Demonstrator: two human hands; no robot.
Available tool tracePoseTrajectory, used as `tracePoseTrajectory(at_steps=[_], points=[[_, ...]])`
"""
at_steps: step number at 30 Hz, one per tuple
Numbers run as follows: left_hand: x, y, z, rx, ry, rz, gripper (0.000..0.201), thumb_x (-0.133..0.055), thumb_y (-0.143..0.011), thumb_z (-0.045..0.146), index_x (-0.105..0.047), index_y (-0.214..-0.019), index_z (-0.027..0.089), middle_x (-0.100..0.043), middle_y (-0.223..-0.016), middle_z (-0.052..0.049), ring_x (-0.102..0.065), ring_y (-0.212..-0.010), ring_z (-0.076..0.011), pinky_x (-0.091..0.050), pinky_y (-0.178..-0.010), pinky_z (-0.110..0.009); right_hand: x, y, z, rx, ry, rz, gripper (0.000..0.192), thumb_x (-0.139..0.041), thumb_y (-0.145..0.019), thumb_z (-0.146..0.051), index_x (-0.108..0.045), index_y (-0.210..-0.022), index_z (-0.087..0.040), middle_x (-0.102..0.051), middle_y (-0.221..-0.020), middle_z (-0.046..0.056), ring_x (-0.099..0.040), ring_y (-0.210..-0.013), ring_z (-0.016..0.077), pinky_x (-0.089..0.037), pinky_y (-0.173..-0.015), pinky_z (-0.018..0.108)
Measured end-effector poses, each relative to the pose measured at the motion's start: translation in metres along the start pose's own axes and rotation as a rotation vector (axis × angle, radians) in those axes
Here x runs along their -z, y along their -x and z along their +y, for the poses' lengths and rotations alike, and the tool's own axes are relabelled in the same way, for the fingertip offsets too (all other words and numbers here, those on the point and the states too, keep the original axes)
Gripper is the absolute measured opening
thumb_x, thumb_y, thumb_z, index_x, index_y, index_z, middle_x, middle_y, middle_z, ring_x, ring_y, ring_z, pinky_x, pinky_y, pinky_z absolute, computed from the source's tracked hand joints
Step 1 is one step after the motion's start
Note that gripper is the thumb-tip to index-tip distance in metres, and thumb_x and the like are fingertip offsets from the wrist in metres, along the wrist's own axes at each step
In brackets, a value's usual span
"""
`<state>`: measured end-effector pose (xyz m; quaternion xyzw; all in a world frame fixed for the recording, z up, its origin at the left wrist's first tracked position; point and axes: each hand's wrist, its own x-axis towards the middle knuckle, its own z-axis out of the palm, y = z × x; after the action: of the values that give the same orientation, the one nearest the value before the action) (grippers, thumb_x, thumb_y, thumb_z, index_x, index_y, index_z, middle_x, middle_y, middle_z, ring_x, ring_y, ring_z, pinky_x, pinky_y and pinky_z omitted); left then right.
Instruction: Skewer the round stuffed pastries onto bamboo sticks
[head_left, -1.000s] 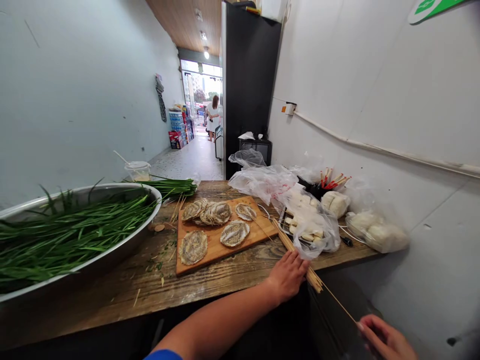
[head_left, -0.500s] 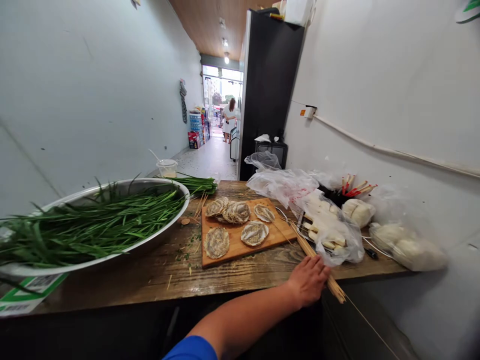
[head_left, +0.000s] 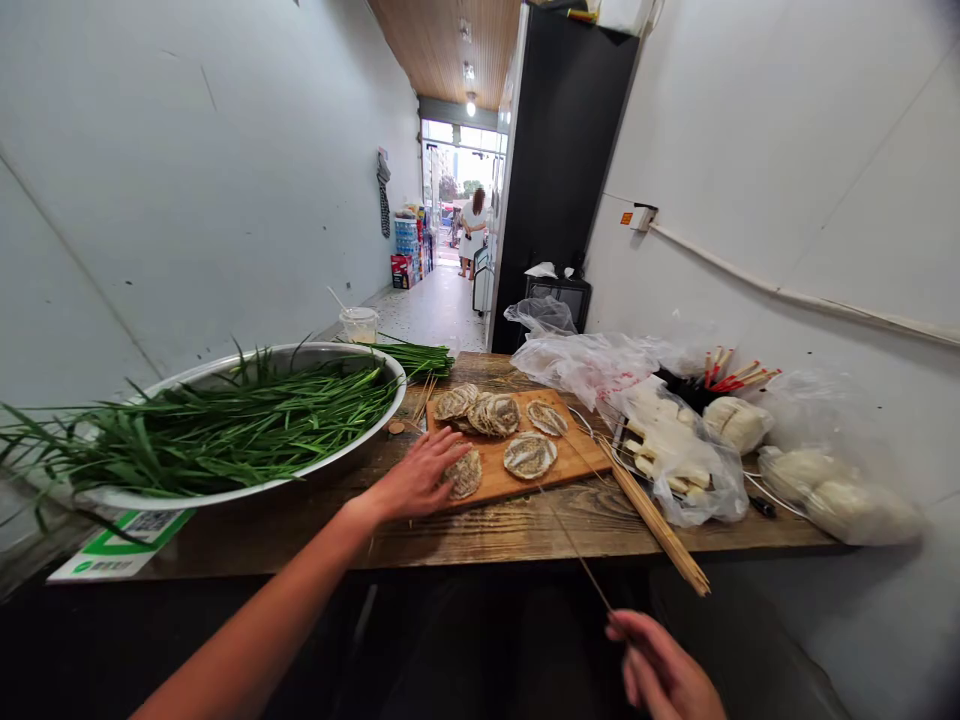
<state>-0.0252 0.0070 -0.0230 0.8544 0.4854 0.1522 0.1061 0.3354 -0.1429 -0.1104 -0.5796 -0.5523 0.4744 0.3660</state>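
My left hand [head_left: 420,475] reaches over the near left corner of a wooden cutting board [head_left: 491,478]. Its fingers are stretched out at the edge of a flat, round, speckled brown piece [head_left: 465,472], partly covering it. Whether they press on it I cannot tell. Low at the right, in front of the table edge, my right hand [head_left: 664,665] pinches a thin bamboo skewer [head_left: 574,550], which points up and left toward the board. Another round piece [head_left: 530,456] and a smaller one [head_left: 547,419] lie apart; several overlap in a pile [head_left: 491,413].
A bundle of skewers [head_left: 656,520] lies right of the board, overhanging the table edge. A large metal basin [head_left: 401,385] of long green leaves [head_left: 285,420] stands left. Plastic bags of pale food [head_left: 675,450] fill the right side. A person [head_left: 474,225] stands by the far doorway.
A hand has left the skewer bundle. My right hand now holds one skewer below the table edge, and my left hand has come in over the board's left piece. The view has shifted left.
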Motion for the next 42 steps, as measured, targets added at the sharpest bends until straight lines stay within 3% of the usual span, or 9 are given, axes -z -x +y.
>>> tracePoseTrajectory(at_steps=[3,5,9,12,16,21,27,38,42], points=[[-0.014,0.021,-0.009,0.048,-0.014,-0.029,0.072,-0.064,-0.071,0.036,-0.035,-0.137,0.023,-0.031,-0.144,-0.011,-0.022,-0.134,-0.0279,-0.011,-0.108,-0.051,-0.048,-0.021,-0.036,0.085,-0.111,-0.098,0.048,-0.048,-0.077,-0.057,-0.059,-0.102,-0.018,-0.061,-0.081,0.007,-0.046,-0.048,0.0102,-0.04,-0.045,0.024],[-0.033,0.029,0.0,0.066,-0.076,0.059,0.061,-0.059,-0.077,0.033,-0.04,-0.134,0.021,-0.036,-0.142,-0.013,-0.028,-0.132,-0.0268,-0.016,-0.108,-0.05,-0.069,-0.032,-0.047,0.109,-0.124,-0.135,0.044,-0.049,-0.08,-0.052,-0.059,-0.103,-0.016,-0.058,-0.076,0.005,-0.042,-0.046,0.0074,-0.034,-0.041,0.021],[-0.058,0.031,0.028,0.097,-0.212,0.234,0.038,-0.049,-0.08,0.016,-0.057,-0.118,0.016,-0.054,-0.126,-0.014,-0.044,-0.121,-0.0277,-0.024,-0.105,-0.049,-0.086,-0.035,-0.041,0.103,-0.138,-0.179,0.043,-0.045,-0.084,-0.048,-0.056,-0.109,-0.015,-0.055,-0.074,0.002,-0.038,-0.04,0.0039,-0.028,-0.037,0.019],[-0.056,0.027,0.041,0.074,-0.116,0.335,0.033,-0.044,-0.082,0.013,-0.063,-0.108,0.017,-0.062,-0.114,-0.012,-0.053,-0.108,-0.0274,-0.031,-0.1,-0.048,-0.086,-0.03,-0.032,0.091,-0.18,-0.139,0.046,-0.043,-0.084,-0.05,-0.053,-0.11,-0.014,-0.054,-0.071,0.001,-0.04,-0.036,0.0041,-0.029,-0.035,0.019],[-0.034,0.014,0.049,0.289,0.459,0.551,0.021,-0.05,-0.082,0.026,-0.069,-0.089,0.017,-0.069,-0.09,-0.009,-0.061,-0.085,-0.0227,-0.047,-0.081,-0.036,-0.079,-0.027,-0.032,0.121,-0.265,-0.047,0.045,-0.045,-0.084,-0.051,-0.051,-0.111,-0.015,-0.053,-0.07,0.0,-0.042,-0.037,0.0046,-0.033,-0.038,0.019],[-0.014,-0.001,0.055,0.657,1.605,0.501,0.013,-0.057,-0.081,0.02,-0.064,-0.085,0.011,-0.068,-0.077,-0.007,-0.064,-0.07,-0.0177,-0.053,-0.065,-0.03,-0.076,-0.026,-0.037,0.134,-0.264,-0.07,0.047,-0.045,-0.083,-0.052,-0.052,-0.109,-0.014,-0.054,-0.071,0.001,-0.04,-0.038,0.0039,-0.032,-0.038,0.019],[-0.023,-0.001,0.041,0.961,1.908,0.872,0.017,-0.05,-0.079,-0.004,-0.055,-0.074,0.011,-0.065,-0.071,-0.004,-0.063,-0.063,-0.012,-0.054,-0.062,-0.025,-0.086,-0.025,-0.038,0.101,-0.239,-0.107,0.048,-0.045,-0.082,-0.054,-0.053,-0.107,-0.014,-0.053,-0.069,0.0,-0.039,-0.036,0.0037,-0.029,-0.035,0.018],[-0.022,-0.011,0.046,1.103,1.94,0.732,0.018,-0.047,-0.078,-0.006,-0.052,-0.074,0.011,-0.063,-0.066,-0.005,-0.063,-0.059,-0.0137,-0.055,-0.06,-0.027,-0.098,-0.033,-0.044,0.064,-0.107,-0.266,0.043,-0.037,-0.084,-0.045,-0.051,-0.11,-0.014,-0.056,-0.069,0.0,-0.041,-0.033,0.0051,-0.029,-0.034,0.019],[-0.017,-0.004,0.044,1.08,1.911,0.505,0.014,-0.048,-0.077,-0.003,-0.053,-0.081,0.01,-0.066,-0.073,-0.008,-0.065,-0.067,-0.0188,-0.055,-0.069,-0.04,-0.093,-0.041,-0.04,0.145,0.03,-0.218,0.038,-0.036,-0.085,-0.035,-0.054,-0.11,-0.012,-0.058,-0.065,0.001,-0.049,-0.045,0.01,-0.039,-0.046,0.023]])
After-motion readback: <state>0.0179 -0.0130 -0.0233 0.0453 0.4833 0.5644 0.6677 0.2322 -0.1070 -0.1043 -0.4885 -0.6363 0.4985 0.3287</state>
